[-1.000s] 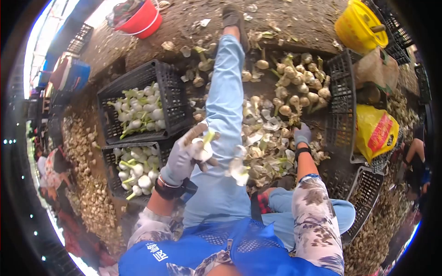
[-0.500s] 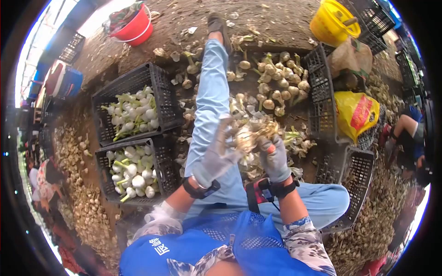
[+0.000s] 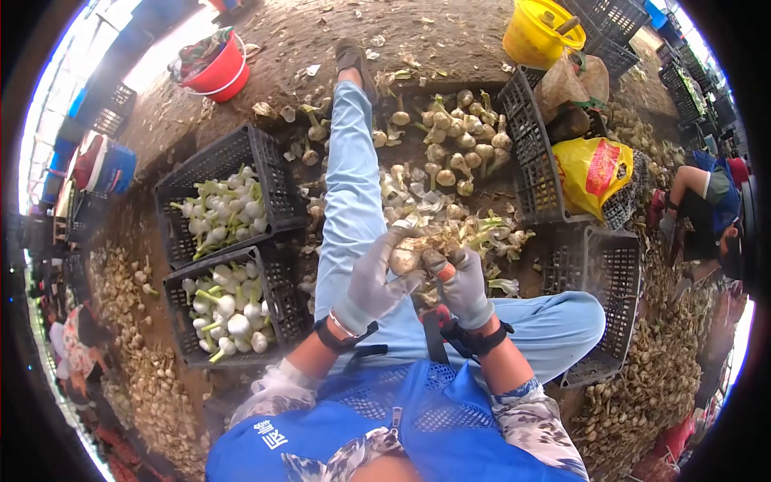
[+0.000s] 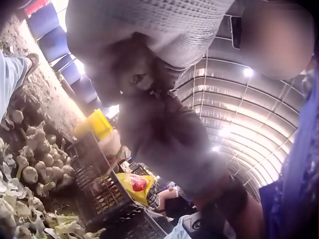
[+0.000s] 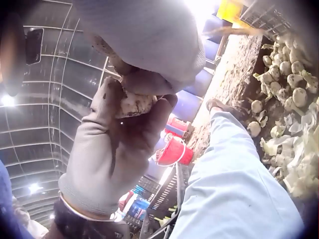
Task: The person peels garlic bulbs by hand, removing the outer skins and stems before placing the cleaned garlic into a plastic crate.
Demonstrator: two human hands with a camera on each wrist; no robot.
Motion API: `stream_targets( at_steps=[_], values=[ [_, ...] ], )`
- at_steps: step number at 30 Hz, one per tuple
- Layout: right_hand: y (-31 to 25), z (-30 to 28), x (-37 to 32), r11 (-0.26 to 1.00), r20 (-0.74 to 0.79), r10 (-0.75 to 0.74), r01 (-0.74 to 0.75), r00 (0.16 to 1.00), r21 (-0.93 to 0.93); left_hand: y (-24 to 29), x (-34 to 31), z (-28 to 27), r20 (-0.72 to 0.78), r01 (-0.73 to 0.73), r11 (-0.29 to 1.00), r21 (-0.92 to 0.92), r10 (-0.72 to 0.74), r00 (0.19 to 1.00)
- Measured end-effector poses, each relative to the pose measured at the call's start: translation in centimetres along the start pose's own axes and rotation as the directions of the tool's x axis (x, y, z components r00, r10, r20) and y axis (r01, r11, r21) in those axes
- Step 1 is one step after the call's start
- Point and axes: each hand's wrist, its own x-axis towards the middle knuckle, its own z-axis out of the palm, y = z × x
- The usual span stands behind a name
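Observation:
A dirty garlic bulb point(image 3: 404, 259) with its dry stalk lies between both gloved hands, over the outstretched leg. My left hand point(image 3: 373, 281) grips the bulb from the left, fingers round its far side and thumb beneath. At the stalk side, my right hand point(image 3: 464, 285) pinches with thumb and fingers. From the right wrist view, part of the garlic bulb point(image 5: 135, 105) shows between the left hand's point(image 5: 107, 149) fingertips and the right hand point(image 5: 144, 40). In the left wrist view the gloves overlap and mostly hide the bulb.
Left, two black crates point(image 3: 277, 173) hold white garlic bulbs point(image 3: 238, 324). Ahead lies a pile of uncleaned garlic point(image 3: 466, 132) with loose skins. More crates point(image 3: 534, 161), a yellow bag point(image 3: 590, 173) and a yellow bucket point(image 3: 542, 34) stand right; a red bucket point(image 3: 218, 76) is far left.
The left hand no longer holds a white bulb. The right hand has come back from the pile with uncleaned garlic, and both hands have met on it. The head view has shifted slightly right.

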Motion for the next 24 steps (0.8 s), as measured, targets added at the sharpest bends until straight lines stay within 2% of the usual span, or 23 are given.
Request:
stream_targets(
  at_steps=[3, 6, 7, 9, 10, 13, 15, 19, 22, 24],
  values=[
    [-0.9, 0.4, -0.4, 1.0, 0.039, -0.031, 0.031, 0.999, 0.002, 0.9, -0.1, -0.2, 0.005, -0.056, 0.994, 0.098, 0.056, 0.998],
    [-2.2, 1.2, -0.7, 0.999, 0.07, -0.014, 0.012, 0.997, 0.03, 2.5, 0.0, 0.2, -0.02, -0.225, 0.904, 0.363, 0.249, 0.968],
    [-2.4, 1.3, -0.8, 0.999, 0.077, -0.003, -0.001, 0.997, 0.041, 2.5, -0.1, 0.3, -0.018, -0.236, 0.898, 0.372, 0.261, 0.965],
    [-2.2, 0.7, -1.0, 0.997, 0.039, 0.061, -0.059, 0.997, -0.059, 2.4, -0.1, 0.4, -0.012, -0.263, 0.883, 0.389, 0.291, 0.957],
    [-2.1, 0.5, -1.1, 0.99, 0.017, 0.092, -0.09, 0.996, -0.108, 2.4, -0.1, 0.4, -0.005, -0.246, 0.902, 0.356, 0.264, 0.964],
    [-2.2, 0.8, -1.2, 0.991, 0.038, -0.054, 0.058, 0.998, -0.123, 2.3, -0.6, 0.1, 0.013, -0.154, 0.962, 0.227, 0.155, 0.988],
    [-2.0, 0.4, -1.3, 0.981, 0.063, -0.078, 0.088, 0.995, -0.176, 1.8, -0.9, -0.1, 0.025, -0.046, 0.994, 0.095, 0.044, 0.999],
    [-1.5, -0.4, -1.5, 0.9, 0.108, -0.2, 0.226, 0.974, -0.372, 2.8, -1.2, -0.4, 0.112, 0.139, 0.968, -0.21, -0.118, 0.987],
    [-1.8, -0.6, -1.7, 0.635, 0.177, -0.393, 0.406, 0.902, -0.657, 2.4, -1.6, -0.3, 0.15, 0.223, 0.903, -0.367, -0.179, 0.972],
    [-2.0, -0.5, -1.9, 0.525, 0.194, -0.41, 0.405, 0.891, -0.749, 1.8, -1.9, -0.6, 0.178, 0.301, 0.855, -0.422, -0.248, 0.952]
  ],
)
